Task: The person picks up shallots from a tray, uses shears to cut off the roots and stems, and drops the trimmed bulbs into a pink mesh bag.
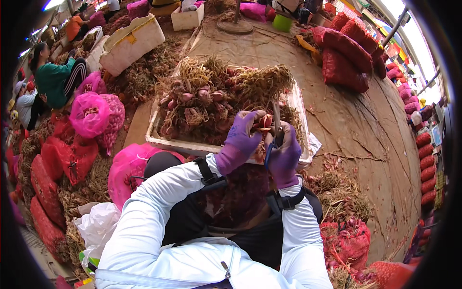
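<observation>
Purple gloves cover both my hands, over the near right part of a white foam box (159, 137) heaped with dried shallots (195, 98) and their straw-like stalks. My left hand (240, 142) is closed, fingers pinching a small reddish shallot (265, 121). Close beside it, my right hand (284, 156) grips scissors (276, 115) with dark blue handles, blades pointing away from me next to the shallot. A bundle of dry stalks (267, 84) lies just beyond the blades. Whether the blades touch the shallot cannot be made out.
Below my hands, between my knees, is a dark reddish container (236, 197), partly hidden. Pink mesh bags (91, 115) and red sacks (45, 192) crowd the left; another red net bag (346, 241) stands near right. A person in green (53, 79) sits far left. Brown tarp (365, 139) covers the floor.
</observation>
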The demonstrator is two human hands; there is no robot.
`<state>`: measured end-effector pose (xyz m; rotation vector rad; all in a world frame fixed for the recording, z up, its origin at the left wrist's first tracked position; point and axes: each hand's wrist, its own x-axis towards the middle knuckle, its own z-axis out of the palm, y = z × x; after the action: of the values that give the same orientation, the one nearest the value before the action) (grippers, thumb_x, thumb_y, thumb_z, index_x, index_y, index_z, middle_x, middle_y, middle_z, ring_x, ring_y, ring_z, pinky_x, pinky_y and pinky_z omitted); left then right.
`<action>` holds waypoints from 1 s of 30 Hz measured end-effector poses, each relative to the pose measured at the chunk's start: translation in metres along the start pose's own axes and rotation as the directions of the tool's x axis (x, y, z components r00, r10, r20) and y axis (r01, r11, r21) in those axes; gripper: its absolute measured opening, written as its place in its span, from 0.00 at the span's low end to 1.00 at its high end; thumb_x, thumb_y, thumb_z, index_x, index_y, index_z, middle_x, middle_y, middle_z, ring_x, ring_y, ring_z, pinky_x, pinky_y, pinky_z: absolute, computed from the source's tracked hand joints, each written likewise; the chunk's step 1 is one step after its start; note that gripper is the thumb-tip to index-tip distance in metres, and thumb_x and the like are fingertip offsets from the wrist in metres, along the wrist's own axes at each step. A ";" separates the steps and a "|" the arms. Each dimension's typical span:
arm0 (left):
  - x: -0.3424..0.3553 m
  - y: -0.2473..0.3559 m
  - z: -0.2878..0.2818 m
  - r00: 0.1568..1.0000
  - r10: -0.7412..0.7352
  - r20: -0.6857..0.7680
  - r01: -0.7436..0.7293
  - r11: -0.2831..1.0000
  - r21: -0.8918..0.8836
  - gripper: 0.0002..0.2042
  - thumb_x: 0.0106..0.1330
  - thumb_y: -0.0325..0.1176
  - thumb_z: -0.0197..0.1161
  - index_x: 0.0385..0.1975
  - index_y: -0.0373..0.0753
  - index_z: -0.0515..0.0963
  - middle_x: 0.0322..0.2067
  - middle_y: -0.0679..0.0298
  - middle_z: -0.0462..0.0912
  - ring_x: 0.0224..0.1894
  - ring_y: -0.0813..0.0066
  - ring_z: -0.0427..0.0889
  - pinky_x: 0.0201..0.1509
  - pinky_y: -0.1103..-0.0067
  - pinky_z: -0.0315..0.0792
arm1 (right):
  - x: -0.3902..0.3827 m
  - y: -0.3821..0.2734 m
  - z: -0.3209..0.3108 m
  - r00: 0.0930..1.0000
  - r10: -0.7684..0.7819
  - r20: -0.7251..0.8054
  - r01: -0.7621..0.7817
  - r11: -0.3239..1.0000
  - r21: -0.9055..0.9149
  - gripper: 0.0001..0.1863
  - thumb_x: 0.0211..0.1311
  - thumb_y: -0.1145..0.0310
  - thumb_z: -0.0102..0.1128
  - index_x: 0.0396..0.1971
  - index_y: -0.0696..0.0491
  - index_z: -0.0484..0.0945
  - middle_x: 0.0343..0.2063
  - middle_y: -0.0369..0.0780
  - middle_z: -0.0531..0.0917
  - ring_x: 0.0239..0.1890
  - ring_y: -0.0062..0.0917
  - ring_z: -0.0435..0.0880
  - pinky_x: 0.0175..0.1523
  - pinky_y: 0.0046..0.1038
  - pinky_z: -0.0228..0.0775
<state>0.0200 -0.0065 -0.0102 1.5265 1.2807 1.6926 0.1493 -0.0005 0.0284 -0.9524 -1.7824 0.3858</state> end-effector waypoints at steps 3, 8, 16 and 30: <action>0.000 0.018 0.001 0.999 0.032 0.042 -0.041 0.966 0.256 0.20 0.59 0.16 0.54 0.53 0.34 0.69 0.50 0.56 0.66 0.53 0.69 0.72 0.59 0.79 0.70 | 0.002 0.000 -0.006 0.999 -0.041 0.009 0.042 0.993 -0.111 0.17 0.51 0.79 0.60 0.43 0.53 0.74 0.29 0.41 0.80 0.29 0.33 0.81 0.35 0.30 0.72; -0.001 0.010 0.003 1.000 0.019 0.020 -0.020 0.999 0.048 0.18 0.60 0.16 0.54 0.51 0.33 0.69 0.48 0.58 0.68 0.53 0.72 0.72 0.55 0.80 0.72 | 0.005 -0.002 -0.004 0.997 -0.073 0.008 0.074 0.990 -0.124 0.18 0.49 0.81 0.59 0.43 0.53 0.73 0.29 0.42 0.79 0.30 0.35 0.81 0.35 0.31 0.72; 0.007 -0.002 -0.002 0.968 -0.209 0.141 0.250 0.871 -0.424 0.15 0.59 0.18 0.54 0.48 0.31 0.72 0.42 0.62 0.74 0.44 0.76 0.77 0.52 0.81 0.72 | 0.002 0.017 -0.003 0.977 0.215 -0.018 -0.205 0.950 0.235 0.17 0.52 0.78 0.62 0.43 0.57 0.72 0.30 0.36 0.82 0.29 0.17 0.79 0.38 0.21 0.73; -0.002 -0.024 0.003 1.000 -0.008 0.026 0.010 0.998 -0.062 0.19 0.59 0.20 0.57 0.52 0.32 0.69 0.45 0.58 0.71 0.50 0.70 0.75 0.56 0.78 0.68 | 0.005 -0.002 -0.006 0.993 -0.084 0.084 0.088 0.995 -0.045 0.20 0.46 0.81 0.58 0.43 0.54 0.72 0.29 0.44 0.79 0.31 0.39 0.81 0.36 0.33 0.71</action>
<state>0.0184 0.0024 -0.0329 1.4990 1.2087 1.6863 0.1529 0.0006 0.0355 -0.9016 -1.9081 0.3316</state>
